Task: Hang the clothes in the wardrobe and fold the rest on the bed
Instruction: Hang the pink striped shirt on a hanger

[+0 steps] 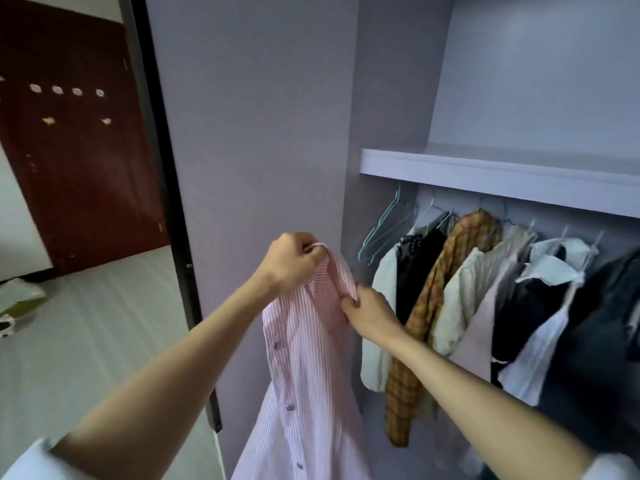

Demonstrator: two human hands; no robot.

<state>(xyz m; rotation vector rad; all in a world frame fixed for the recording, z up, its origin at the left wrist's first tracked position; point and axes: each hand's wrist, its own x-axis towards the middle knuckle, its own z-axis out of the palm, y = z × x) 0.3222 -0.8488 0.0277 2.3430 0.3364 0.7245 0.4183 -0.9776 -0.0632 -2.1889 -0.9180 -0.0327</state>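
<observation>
Gripping the pink striped shirt (308,358) at its top, the left hand (291,261) is curled into a fist around the collar area, where a white loop, perhaps a hanger hook, shows just above the fingers; whether it is a hanger cannot be told. The right hand (369,311) pinches a fold of the same shirt at the shoulder, a little lower and to the right, fingers bent onto the cloth. The shirt hangs down from both hands in front of the grey wardrobe side panel (249,133), its button strip running down the left edge with buttons visible. To the right, under a white shelf (502,171), a row of clothes hangs inside the wardrobe: a cream top (381,306) at the left end, then a black piece (415,271), a mustard plaid shirt (429,306), another cream garment (467,292), a pale pink one (481,330), and dark and white pieces further right, blurred. An empty teal hanger (381,233) hangs at the left end of the row, beside the cream top. On the left, beyond the dark wardrobe frame (166,188), lies the bed (97,323) with a light sheet, and behind it a dark red door (76,140). Something pale and olive lies at the bed's far left edge, too blurred to name.
</observation>
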